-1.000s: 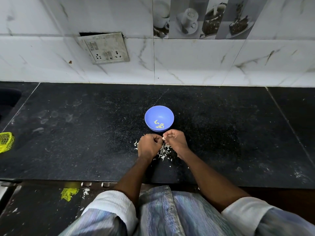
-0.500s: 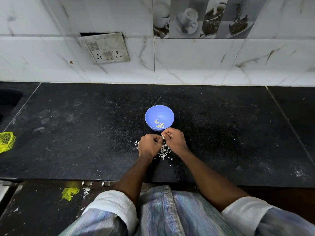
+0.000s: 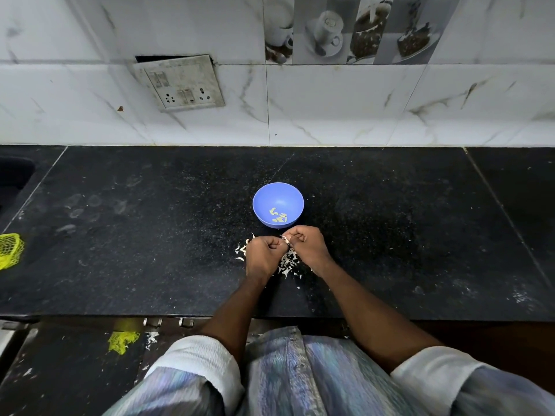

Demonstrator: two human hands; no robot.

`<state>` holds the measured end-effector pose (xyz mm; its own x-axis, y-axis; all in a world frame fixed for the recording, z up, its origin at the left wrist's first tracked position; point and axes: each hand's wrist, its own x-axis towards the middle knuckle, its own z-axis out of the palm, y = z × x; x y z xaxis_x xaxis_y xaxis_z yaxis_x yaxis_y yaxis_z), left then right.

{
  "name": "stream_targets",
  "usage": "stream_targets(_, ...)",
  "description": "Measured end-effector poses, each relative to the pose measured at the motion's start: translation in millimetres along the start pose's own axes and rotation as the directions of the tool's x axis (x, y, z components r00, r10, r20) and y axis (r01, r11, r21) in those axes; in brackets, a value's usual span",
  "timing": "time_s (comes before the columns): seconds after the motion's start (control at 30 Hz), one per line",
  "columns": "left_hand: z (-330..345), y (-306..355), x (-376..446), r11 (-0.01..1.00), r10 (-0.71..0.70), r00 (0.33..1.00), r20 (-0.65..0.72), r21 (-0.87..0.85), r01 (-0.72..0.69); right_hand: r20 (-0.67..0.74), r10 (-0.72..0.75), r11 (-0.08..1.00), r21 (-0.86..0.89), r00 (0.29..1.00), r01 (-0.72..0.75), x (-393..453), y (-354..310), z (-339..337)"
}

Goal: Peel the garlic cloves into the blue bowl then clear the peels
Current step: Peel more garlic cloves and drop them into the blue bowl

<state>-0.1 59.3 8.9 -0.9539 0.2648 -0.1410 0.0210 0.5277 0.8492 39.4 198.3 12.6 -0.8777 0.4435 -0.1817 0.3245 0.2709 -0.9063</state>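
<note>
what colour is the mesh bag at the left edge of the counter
Yellow mesh bag, seen in the head view.

We see a dim scene under soft, even light that seems to fall from above, with no hard shadows. The pale wall tiles [image 3: 345, 109] are the brightest area, while the black counter [image 3: 135, 235] soaks up light and shows only a faint grey sheen and speckle. The bowl [image 3: 261, 199] stands out clearly, sharp at the centre. The wide lens bends the counter's edges and tile lines, strongest toward the corners. The shirt [image 3: 300, 379] at the bottom looks soft and smeared, and the floor beneath sinks into murk.
</note>
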Motion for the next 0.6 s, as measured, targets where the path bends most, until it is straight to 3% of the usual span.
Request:
stream_targets(0.13, 0.9, 1.6, -1.5, 1.0, -0.031, 1.0, 0.003, -0.003, 0.031, 0.014, 0.038, 0.995, 0.091, 0.999, -0.04, -0.1, 2.9, 1.0)
stream_targets(0.37, 0.2, 1.5, 4.2, 0.979, -0.139, 0.99, -0.024, -0.153, 0.134, 0.031, 0.056, 0.998, 0.026, 0.998, -0.057, -0.7, 9.4, 3.2)
stream_targets(0.5, 1.8, -4.3, 7.7, 0.97, -0.15, 0.989, -0.016, -0.195, 0.144, 0.03, 0.176, 0.958, 0.222, 0.984, -0.179, -0.8, 3.6, 1.2)
stream_targets(0.6, 0.1, 0.3, 2.1, 0.984, -0.072, 0.997, 0.03, -0.163, 0.076, 0.046, 0.269, 0.894, 0.361, 0.962, -0.267, 0.7, -5.5, 1.1)
